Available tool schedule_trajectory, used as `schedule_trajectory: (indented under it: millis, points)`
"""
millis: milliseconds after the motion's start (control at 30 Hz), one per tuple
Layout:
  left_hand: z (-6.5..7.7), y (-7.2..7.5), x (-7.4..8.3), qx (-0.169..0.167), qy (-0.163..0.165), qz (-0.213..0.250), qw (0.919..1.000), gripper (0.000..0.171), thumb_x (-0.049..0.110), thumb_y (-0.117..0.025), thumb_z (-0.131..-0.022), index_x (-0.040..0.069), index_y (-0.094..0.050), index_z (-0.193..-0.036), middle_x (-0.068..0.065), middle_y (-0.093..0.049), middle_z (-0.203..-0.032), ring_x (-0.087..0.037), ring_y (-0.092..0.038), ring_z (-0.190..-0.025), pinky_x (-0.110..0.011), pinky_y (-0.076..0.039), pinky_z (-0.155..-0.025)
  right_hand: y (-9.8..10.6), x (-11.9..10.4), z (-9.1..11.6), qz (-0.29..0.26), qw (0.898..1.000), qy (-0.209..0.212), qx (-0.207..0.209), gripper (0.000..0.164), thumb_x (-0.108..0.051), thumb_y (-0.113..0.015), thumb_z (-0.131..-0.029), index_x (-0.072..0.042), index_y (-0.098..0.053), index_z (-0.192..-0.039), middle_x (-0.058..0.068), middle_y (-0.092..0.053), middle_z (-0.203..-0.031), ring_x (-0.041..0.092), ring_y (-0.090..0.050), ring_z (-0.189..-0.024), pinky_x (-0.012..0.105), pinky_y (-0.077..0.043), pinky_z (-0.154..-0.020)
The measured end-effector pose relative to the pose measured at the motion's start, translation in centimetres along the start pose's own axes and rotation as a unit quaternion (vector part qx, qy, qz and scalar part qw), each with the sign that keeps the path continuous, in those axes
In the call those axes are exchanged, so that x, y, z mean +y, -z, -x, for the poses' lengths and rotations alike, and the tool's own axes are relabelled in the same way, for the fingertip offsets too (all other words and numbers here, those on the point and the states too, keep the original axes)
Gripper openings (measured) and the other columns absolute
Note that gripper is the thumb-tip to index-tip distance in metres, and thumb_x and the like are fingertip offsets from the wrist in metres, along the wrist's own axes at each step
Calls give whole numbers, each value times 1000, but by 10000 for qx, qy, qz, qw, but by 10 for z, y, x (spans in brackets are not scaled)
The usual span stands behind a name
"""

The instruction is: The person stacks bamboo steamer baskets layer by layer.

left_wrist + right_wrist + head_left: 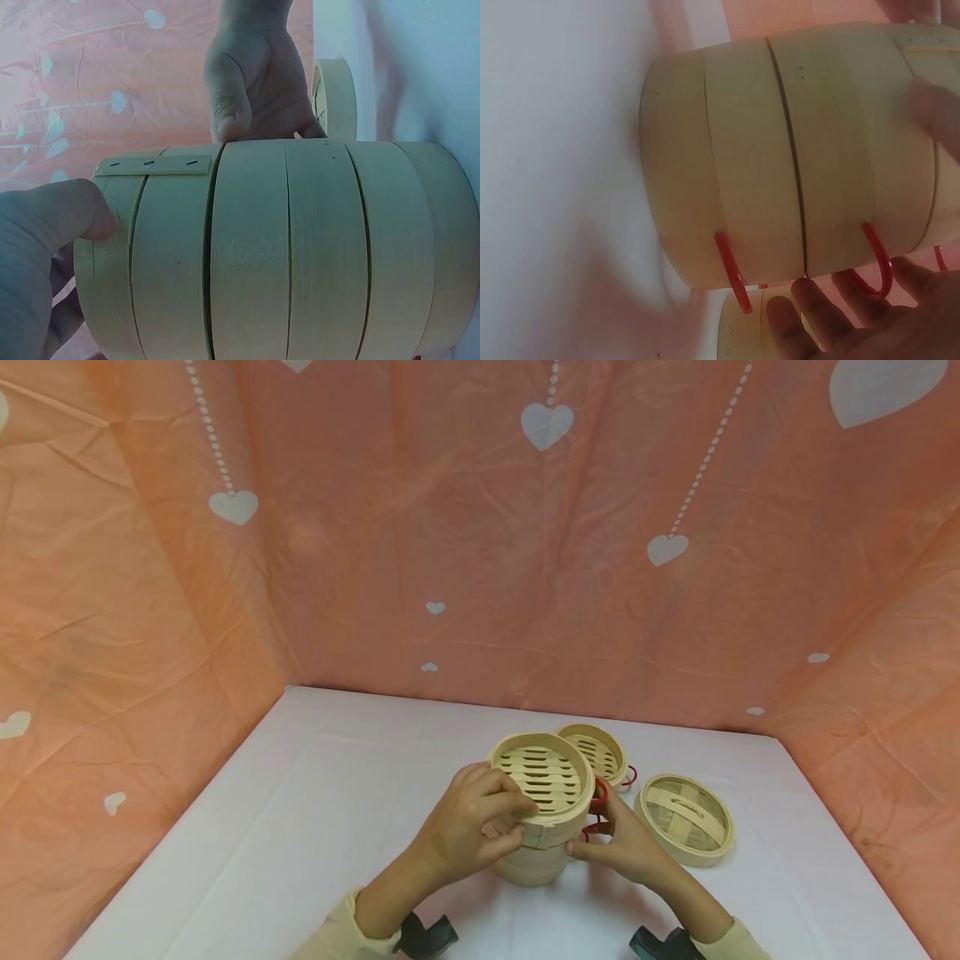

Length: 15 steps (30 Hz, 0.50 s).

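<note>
A tall stack of round bamboo steamer baskets (546, 837) stands upright on the white table, its slatted top basket (542, 777) facing up. At the near left, my left hand (476, 818) pinches the top basket's rim, thumb on the outer wall and fingers over the edge. My right hand (621, 843) holds the stack's right side. Its thumb (937, 112) lies on the upper wall, while the fingers bend round near the red loop handles (733, 274). Seams between the tiers show in the left wrist view.
Behind the stack sits another slatted steamer basket (596, 752) with a red handle. A woven bamboo lid (684, 818) lies on the table (337, 802) to the right. A pink cloth (480, 552) with white hearts walls in the table's back and sides.
</note>
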<state>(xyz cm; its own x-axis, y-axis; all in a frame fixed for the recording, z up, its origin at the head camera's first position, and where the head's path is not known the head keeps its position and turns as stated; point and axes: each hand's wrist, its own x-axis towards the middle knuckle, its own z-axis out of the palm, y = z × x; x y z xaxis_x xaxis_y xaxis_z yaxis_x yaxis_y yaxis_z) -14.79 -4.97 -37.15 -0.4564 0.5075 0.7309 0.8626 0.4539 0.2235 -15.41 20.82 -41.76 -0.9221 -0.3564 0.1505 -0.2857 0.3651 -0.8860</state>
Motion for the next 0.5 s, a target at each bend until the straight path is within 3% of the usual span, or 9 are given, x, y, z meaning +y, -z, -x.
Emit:
schedule_trajectory:
  millis: [233, 500]
  points:
    - [0, 0, 0, -65, 85, 54, 9999, 23, 13, -76, -72, 22, -72, -93, 11, -61, -90, -7, -53, -89, -37, -42, -99, 1, 0, 0, -212, 9997, -100, 8, 90, -12, -81, -72, -3, -29, -145, 24, -50, -130, 27, -57, -107, 31, -55, -80]
    - [1, -1, 0, -99, 84, 72, 9999, 23, 13, -75, -72, 21, -72, -93, 11, -61, -90, -9, -54, -92, -39, -42, -100, 2, -2, -1, -357, 9991, -213, -27, 91, -10, -81, -71, -3, -29, -145, 25, -50, -127, 26, -59, -100, 31, -55, -80]
